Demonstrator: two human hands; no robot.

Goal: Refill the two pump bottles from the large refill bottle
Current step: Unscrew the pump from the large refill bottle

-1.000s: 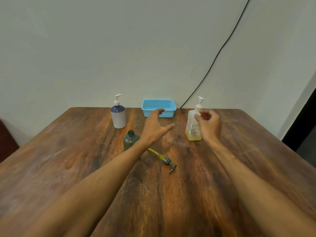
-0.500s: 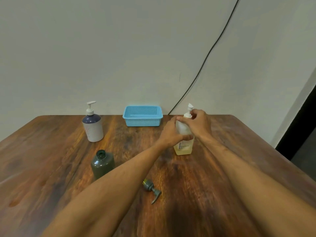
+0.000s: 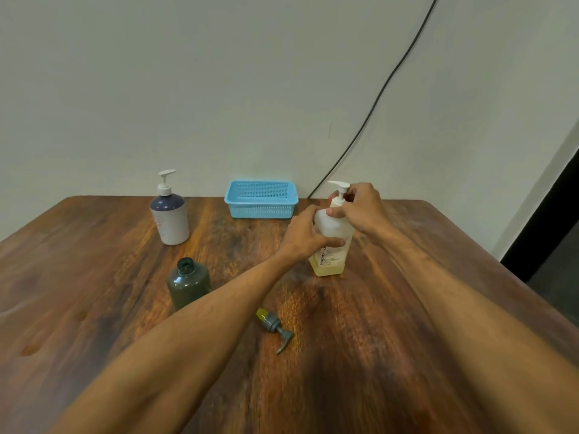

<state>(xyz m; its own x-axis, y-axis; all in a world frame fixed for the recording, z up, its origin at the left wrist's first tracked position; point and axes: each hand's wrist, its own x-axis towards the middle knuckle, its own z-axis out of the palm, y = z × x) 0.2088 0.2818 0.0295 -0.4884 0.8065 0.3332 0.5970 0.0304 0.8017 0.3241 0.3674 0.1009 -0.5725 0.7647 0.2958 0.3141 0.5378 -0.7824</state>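
Observation:
A clear refill bottle [image 3: 329, 264] with yellowish liquid and a white pump top stands upright right of centre on the wooden table [image 3: 94, 308]. My left hand [image 3: 305, 234] wraps its body. My right hand [image 3: 360, 208] grips the white pump collar at its neck. A dark green bottle [image 3: 188, 285] stands open with no pump, left of my left forearm. Its grey pump head [image 3: 275, 328] lies on the table in front. A white and navy pump bottle [image 3: 170, 214] stands at the back left with its pump on.
A light blue perforated basket [image 3: 261, 199] sits against the wall at the back centre. A black cable [image 3: 369, 101] runs down the wall behind the refill bottle. The table's right edge drops off beside a dark doorway.
My left hand went from hovering open over the table to gripping the refill bottle's body. My right hand closed on the pump collar. The camera view shifted right and came closer.

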